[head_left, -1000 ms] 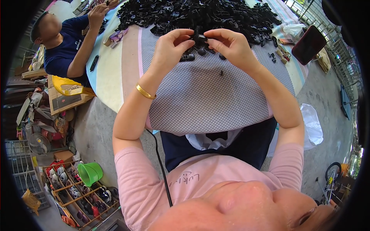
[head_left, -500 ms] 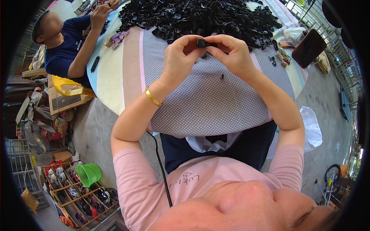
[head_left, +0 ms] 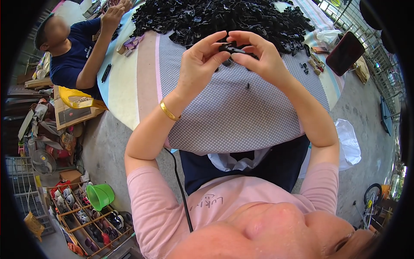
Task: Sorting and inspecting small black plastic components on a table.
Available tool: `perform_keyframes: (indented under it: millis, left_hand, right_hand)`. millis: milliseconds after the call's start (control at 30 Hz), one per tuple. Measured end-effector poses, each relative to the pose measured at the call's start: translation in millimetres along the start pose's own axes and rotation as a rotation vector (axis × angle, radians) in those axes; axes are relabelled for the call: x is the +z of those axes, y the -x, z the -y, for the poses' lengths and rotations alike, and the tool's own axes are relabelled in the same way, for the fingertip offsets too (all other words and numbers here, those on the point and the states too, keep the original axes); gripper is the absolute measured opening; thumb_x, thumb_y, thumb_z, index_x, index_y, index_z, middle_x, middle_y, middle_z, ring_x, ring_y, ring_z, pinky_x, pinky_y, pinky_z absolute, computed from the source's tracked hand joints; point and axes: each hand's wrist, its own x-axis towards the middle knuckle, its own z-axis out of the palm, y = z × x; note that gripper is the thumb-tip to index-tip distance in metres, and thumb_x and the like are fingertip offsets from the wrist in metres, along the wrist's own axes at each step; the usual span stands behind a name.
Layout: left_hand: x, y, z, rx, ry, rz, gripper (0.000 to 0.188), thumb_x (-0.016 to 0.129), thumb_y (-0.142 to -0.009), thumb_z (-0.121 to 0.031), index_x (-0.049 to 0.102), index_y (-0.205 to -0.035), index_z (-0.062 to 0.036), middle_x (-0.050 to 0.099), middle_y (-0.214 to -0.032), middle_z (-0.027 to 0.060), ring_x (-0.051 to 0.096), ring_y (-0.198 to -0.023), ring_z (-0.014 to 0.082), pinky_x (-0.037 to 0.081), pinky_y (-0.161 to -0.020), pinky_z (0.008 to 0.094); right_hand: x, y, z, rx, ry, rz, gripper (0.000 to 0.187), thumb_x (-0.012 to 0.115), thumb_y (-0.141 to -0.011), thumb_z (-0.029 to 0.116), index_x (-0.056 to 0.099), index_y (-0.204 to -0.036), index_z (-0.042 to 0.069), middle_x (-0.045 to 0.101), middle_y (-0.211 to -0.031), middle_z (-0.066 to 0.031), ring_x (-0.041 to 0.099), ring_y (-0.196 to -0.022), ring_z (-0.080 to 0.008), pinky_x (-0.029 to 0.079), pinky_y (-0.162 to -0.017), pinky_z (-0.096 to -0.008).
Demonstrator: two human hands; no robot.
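Both my hands are raised over the near side of the table, pinching one small black plastic part [head_left: 230, 48] between them. My left hand [head_left: 199, 60] grips its left end with thumb and fingers. The thumb and fingers of my right hand [head_left: 261, 58] close on its right end. Beyond my hands spreads a large heap of black plastic parts [head_left: 224, 17]. One tiny black piece [head_left: 248, 86] lies by itself on the dotted grey cloth [head_left: 228, 116] beneath my forearms. The held part's exact kind is too small to tell.
To the right, a dark phone [head_left: 345, 54] stands tilted beside a few small loose pieces [head_left: 304, 68]. A co-worker [head_left: 71, 47] sits at the left with hands raised. A long black part [head_left: 106, 73] lies near that person. A black cable [head_left: 176, 172] hangs by my left side.
My fingers have shifted and spread, and the black part has turned so that more of its length shows. Forearms and table things have stayed almost where they were.
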Motion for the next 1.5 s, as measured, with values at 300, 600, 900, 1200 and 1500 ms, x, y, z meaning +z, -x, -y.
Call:
perform_keyframes:
  millis: [300,600,900,1200,1500]
  left_hand:
    - [-1.0,4.9,-15.5,0.087,-0.01,0.067,0.049,0.062,-0.078,0.003,0.049,-0.124,-0.0061,0.064,-0.097,0.0073,0.06,-0.084,0.0084,0.049,-0.076,0.0204]
    - [0.6,8.9,-15.1,0.091,0.07,0.047,0.047,0.063,-0.078,0.002,0.05,-0.123,-0.0059,0.063,-0.09,0.0055,0.059,-0.079,0.0068,0.05,-0.07,0.0194]
    - [1.0,4.3,-12.7,-0.088,0.032,0.094,0.028,0.063,-0.079,-0.003,0.056,-0.105,0.0023,0.063,-0.089,0.0085,0.06,-0.082,0.0107,0.049,-0.073,0.022]
    - [12.7,16.0,-11.5,0.039,-0.297,0.759,0.021,0.068,-0.074,-0.01,0.065,-0.093,-0.0035,0.063,-0.092,0.0067,0.059,-0.079,0.0146,0.047,-0.073,0.0266]
    - [-34.4,-13.3,16.4,0.106,-1.128,0.061,0.016,0.068,-0.072,-0.016,0.066,-0.08,-0.0023,0.055,-0.074,0.0089,0.057,-0.071,0.0204,0.046,-0.064,0.0286]
  right_hand:
    - [-14.1,-4.8,0.1,0.056,-0.208,0.155,0.033,0.069,-0.076,0.013,0.06,-0.106,0.002,0.064,-0.088,-0.0078,0.062,-0.08,-0.0132,0.05,-0.076,-0.0242]
    - [-9.9,-1.3,5.1,0.136,-0.294,0.14,0.029,0.07,-0.075,0.011,0.063,-0.101,0.001,0.064,-0.085,-0.006,0.061,-0.079,-0.0102,0.05,-0.073,-0.022]
    - [-28.5,-14.5,-10.2,0.296,-0.246,0.212,0.022,0.058,-0.086,0.016,0.062,-0.102,0.002,0.063,-0.093,-0.0044,0.059,-0.081,-0.0079,0.049,-0.073,-0.0218]
    - [-45.4,-3.6,-9.7,0.175,0.743,0.616,0.023,0.065,-0.068,0.009,0.065,-0.09,0.004,0.058,-0.078,-0.009,0.059,-0.075,-0.0228,0.048,-0.066,-0.0316]
    - [-30.3,-6.7,-3.6,0.061,0.652,0.462,0.024,0.066,-0.074,0.013,0.062,-0.094,0.001,0.062,-0.085,-0.0103,0.061,-0.075,-0.02,0.05,-0.068,-0.0283]
